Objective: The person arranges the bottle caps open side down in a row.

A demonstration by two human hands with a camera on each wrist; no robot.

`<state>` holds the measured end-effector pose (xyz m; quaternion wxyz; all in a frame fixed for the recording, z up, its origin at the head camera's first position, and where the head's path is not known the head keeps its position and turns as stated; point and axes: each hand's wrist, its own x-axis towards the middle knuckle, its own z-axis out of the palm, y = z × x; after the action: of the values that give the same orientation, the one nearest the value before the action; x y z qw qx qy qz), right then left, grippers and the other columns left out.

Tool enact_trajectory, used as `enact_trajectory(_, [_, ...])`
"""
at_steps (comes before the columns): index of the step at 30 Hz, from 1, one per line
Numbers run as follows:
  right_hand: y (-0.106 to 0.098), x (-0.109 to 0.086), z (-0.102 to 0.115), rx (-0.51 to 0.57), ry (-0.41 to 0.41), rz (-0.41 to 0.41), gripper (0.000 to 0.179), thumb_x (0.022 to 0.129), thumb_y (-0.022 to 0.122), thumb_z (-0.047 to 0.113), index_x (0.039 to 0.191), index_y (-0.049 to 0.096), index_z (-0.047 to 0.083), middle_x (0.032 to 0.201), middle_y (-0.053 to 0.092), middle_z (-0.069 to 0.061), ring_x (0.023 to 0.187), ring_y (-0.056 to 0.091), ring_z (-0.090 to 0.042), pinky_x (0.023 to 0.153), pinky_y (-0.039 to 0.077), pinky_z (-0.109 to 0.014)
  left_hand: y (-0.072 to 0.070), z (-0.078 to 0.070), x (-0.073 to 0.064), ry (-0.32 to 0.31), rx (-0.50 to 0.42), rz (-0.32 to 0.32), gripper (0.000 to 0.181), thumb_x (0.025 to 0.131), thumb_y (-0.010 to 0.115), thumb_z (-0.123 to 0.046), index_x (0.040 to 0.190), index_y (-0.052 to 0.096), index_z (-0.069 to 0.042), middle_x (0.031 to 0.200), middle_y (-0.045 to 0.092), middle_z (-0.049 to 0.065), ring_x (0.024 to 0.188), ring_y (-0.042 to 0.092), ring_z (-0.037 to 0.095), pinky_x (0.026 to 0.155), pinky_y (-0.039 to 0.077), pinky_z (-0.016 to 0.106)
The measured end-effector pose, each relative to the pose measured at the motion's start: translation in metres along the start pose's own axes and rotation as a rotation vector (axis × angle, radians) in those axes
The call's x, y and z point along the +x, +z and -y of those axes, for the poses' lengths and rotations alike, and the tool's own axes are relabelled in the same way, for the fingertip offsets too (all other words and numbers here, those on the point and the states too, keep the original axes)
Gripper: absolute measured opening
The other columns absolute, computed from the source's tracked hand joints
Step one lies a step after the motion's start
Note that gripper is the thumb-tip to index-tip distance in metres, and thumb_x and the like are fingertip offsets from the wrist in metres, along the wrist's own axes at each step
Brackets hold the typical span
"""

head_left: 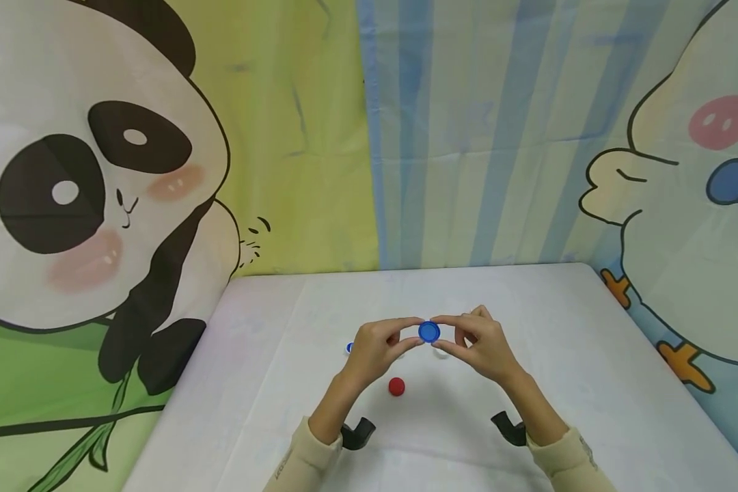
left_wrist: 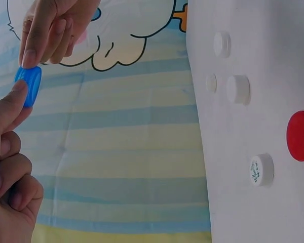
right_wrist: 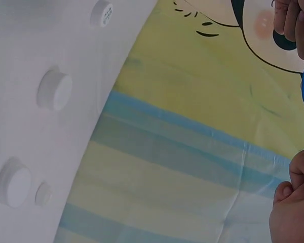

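A small round blue bottle cap (head_left: 429, 332) is held up over the white table, its circular face turned toward the head view. My left hand (head_left: 376, 347) pinches its left edge between thumb and index finger. From the other side, my right hand (head_left: 481, 343) pinches the cap's right edge the same way. In the left wrist view the blue cap (left_wrist: 29, 87) shows its ridged side between the two hands. Below the hands, a red bottle cap (head_left: 396, 387) lies on the table, nearer the left hand.
Several white caps lie on the table (head_left: 270, 410), among them a plain one (left_wrist: 238, 89) and one with greenish print (left_wrist: 262, 169). Part of a blue-and-white piece (head_left: 349, 348) peeks out beside the left hand. Behind the table hangs a cartoon-printed curtain (head_left: 307, 137).
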<state>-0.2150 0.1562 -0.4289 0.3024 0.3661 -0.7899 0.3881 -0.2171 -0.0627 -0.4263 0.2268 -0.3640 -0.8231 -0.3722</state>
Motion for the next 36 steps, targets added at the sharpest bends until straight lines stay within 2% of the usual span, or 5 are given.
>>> enact_trajectory(12, [0.008, -0.008, 0.001, 0.015, -0.087, -0.054, 0.032, 0.071, 0.076, 0.027, 0.099, 0.068, 0.015, 0.056, 0.043, 0.018, 0.054, 0.036, -0.005, 0.062, 0.021, -0.021, 0.004, 0.004, -0.011, -0.055, -0.17, 0.028, 0.034, 0.079, 0.066, -0.031, 0.108, 0.066, -0.015, 0.051, 0.036, -0.007, 0.047, 0.03, 0.002, 0.041, 0.027, 0.015])
enact_trajectory(20, [0.015, -0.012, 0.001, 0.007, -0.108, -0.087, 0.031, 0.075, 0.071, 0.033, 0.098, 0.069, 0.011, 0.054, 0.042, 0.017, 0.053, 0.035, 0.0, 0.064, 0.021, -0.024, -0.001, 0.003, -0.01, -0.581, -0.508, 0.157, 0.029, 0.08, 0.066, -0.034, 0.104, 0.068, -0.02, 0.051, 0.034, -0.002, 0.045, 0.03, 0.011, 0.043, 0.025, 0.023])
enact_trajectory(23, [0.018, -0.013, 0.001, -0.009, -0.113, -0.086, 0.031, 0.077, 0.07, 0.034, 0.098, 0.069, 0.011, 0.054, 0.041, 0.016, 0.055, 0.034, 0.0, 0.064, 0.021, -0.024, -0.009, -0.006, -0.007, -0.677, -0.552, 0.21, 0.026, 0.082, 0.064, -0.033, 0.101, 0.069, -0.016, 0.051, 0.033, -0.001, 0.048, 0.029, 0.012, 0.048, 0.027, 0.024])
enact_trajectory(28, [0.02, -0.015, 0.0, -0.043, -0.11, -0.083, 0.032, 0.077, 0.069, 0.037, 0.098, 0.069, 0.013, 0.053, 0.041, 0.016, 0.056, 0.033, 0.0, 0.064, 0.021, -0.023, -0.02, -0.022, -0.002, -0.706, -0.565, 0.234, 0.026, 0.083, 0.064, -0.028, 0.097, 0.07, -0.007, 0.054, 0.035, -0.003, 0.057, 0.033, 0.012, 0.055, 0.03, 0.025])
enact_trajectory(36, [0.022, -0.021, -0.002, -0.047, -0.061, -0.048, 0.035, 0.074, 0.072, 0.036, 0.1, 0.069, 0.011, 0.054, 0.041, 0.015, 0.053, 0.034, -0.005, 0.064, 0.021, -0.023, -0.018, -0.023, -0.002, -0.719, -0.541, 0.237, 0.025, 0.083, 0.064, -0.029, 0.094, 0.071, -0.007, 0.053, 0.035, -0.004, 0.054, 0.032, 0.011, 0.054, 0.029, 0.025])
